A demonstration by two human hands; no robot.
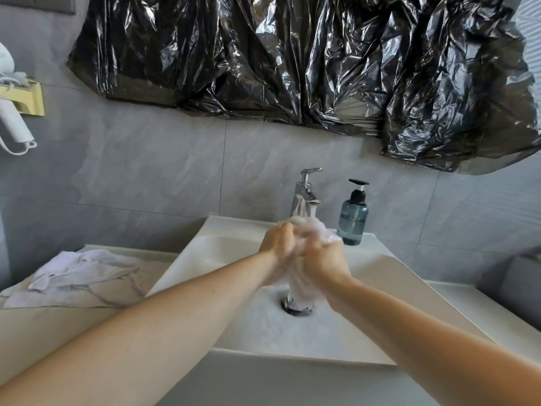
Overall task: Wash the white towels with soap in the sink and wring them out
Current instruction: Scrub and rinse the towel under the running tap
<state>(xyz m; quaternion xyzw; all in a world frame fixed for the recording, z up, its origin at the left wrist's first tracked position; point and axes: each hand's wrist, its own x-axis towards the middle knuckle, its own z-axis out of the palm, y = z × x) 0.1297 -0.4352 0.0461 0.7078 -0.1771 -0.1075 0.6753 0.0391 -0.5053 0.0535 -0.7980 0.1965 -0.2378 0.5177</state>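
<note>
Just right of frame centre, both hands clutch one sudsy white towel (304,253) over the sink (389,276): left hand (278,244) and right hand (325,253) side by side, equally near. Its long axis hangs vertically toward the drain (295,307), ready for twisting. Behind, the faucet (304,197) runs.

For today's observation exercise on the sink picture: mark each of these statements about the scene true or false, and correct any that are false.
1. Both hands grip a soapy white towel over the sink. True.
2. The soap bottle stands left of the tap. False: it stands to the right.
3. Another white towel lies on the counter left of the sink. True.
4. The left hand presses the pump. False: it grips the towel, as does the right hand.
</note>
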